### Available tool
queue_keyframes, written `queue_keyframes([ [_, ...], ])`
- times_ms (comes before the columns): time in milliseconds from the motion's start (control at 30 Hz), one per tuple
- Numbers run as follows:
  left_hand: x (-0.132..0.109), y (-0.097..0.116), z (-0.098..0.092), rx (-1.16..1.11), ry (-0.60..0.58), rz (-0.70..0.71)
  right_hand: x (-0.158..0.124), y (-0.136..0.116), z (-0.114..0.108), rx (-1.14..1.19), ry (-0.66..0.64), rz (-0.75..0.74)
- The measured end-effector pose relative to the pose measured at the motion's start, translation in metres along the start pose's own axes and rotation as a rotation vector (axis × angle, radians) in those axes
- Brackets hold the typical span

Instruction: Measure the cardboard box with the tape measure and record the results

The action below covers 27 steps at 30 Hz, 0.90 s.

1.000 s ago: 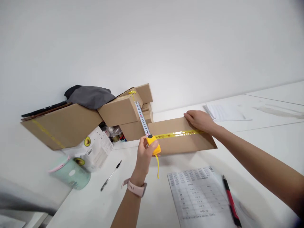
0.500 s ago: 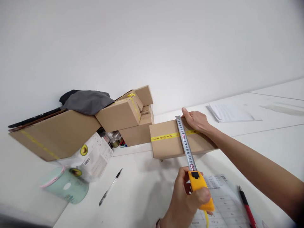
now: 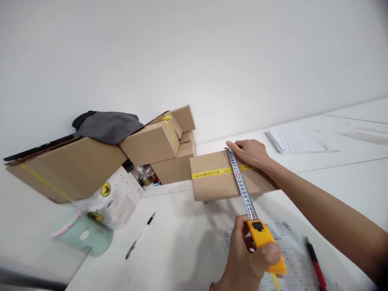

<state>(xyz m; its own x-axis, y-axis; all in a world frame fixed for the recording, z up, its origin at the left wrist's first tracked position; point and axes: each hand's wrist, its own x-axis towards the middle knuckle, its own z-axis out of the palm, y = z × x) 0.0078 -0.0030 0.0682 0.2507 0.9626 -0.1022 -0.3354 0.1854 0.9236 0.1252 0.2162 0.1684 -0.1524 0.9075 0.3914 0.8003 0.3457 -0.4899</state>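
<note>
A flat cardboard box (image 3: 212, 182) with a yellow tape strip lies on the white table. My left hand (image 3: 248, 258) is closed round the yellow tape measure case (image 3: 265, 244) near the front edge. Its metal blade (image 3: 241, 184) runs up across the box's top. My right hand (image 3: 250, 153) rests on the box's far edge, fingers pressing the blade's hook end down there.
A stack of cardboard boxes (image 3: 157, 143) with a grey cloth (image 3: 109, 125) stands at the left by the wall. A mint cup (image 3: 81, 234), a white avocado-print carton (image 3: 121, 196), a black pen (image 3: 140, 236), a printed sheet (image 3: 291, 258), a red pen (image 3: 315, 262) and papers (image 3: 295, 141) lie around.
A second ago the blade reached to the stacked boxes at the left. My left hand swung the case toward me and right, and the blade now crosses the flat box, its hook under my right hand.
</note>
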Motion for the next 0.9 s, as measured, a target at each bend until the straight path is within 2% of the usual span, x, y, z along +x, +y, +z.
queue_keyframes([
  [100, 0.0, -0.006, 0.001, 0.012, 0.003, 0.018, -0.001, 0.0, 0.001, -0.001, 0.017, -0.014],
  [233, -0.003, -0.012, 0.003, 0.053, 0.062, 0.058, -0.003, -0.001, 0.001, -0.006, 0.044, -0.012],
  [600, -0.008, -0.011, 0.014, 0.009, 0.019, 0.079, -0.01, 0.0, 0.0, -0.01, 0.072, -0.053],
  [700, -0.015, -0.021, 0.01, 0.007, 0.057, 0.046, -0.014, -0.003, -0.001, -0.066, 0.083, -0.08],
  [800, -0.033, -0.038, 0.001, 0.076, 0.112, 0.017, -0.023, -0.007, -0.002, -0.139, 0.082, -0.113],
  [900, -0.054, -0.058, -0.007, 0.115, 0.169, -0.049, -0.042, -0.008, -0.002, -0.25, 0.156, -0.183],
])
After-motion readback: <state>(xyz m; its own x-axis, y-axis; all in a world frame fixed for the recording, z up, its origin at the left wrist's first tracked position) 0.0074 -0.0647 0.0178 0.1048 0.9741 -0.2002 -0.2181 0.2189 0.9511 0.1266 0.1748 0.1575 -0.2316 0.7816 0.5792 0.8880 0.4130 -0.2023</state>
